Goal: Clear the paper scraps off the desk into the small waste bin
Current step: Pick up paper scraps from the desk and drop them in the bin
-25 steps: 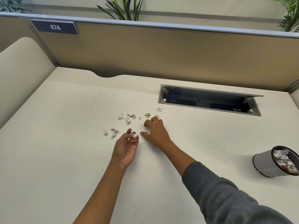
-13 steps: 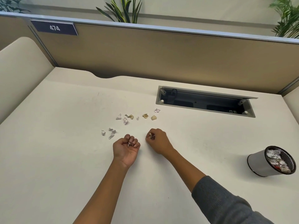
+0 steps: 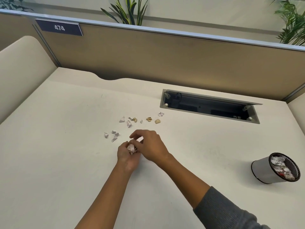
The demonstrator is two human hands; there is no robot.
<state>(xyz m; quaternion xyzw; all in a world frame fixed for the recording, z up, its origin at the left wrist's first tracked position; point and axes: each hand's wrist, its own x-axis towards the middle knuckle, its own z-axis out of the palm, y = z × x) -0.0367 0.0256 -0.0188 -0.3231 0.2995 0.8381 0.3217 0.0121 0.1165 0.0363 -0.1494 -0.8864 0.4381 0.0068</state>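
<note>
Paper scraps in transfer. The left hand (image 3: 127, 156) cups a crumpled wad of scraps (image 3: 131, 148); the right hand (image 3: 149, 144), fingers curled, presses onto the wad, its grip unclear. Loose scraps (image 3: 132, 121) lie on the surface (image 3: 57, 154) at 12 o'clock from the hands; the waste bin (image 3: 270, 171) sits at 3 o'clock. Scraps appear light, soft and easily scattered: pinch each singly, keeping the palm cupped.
</note>
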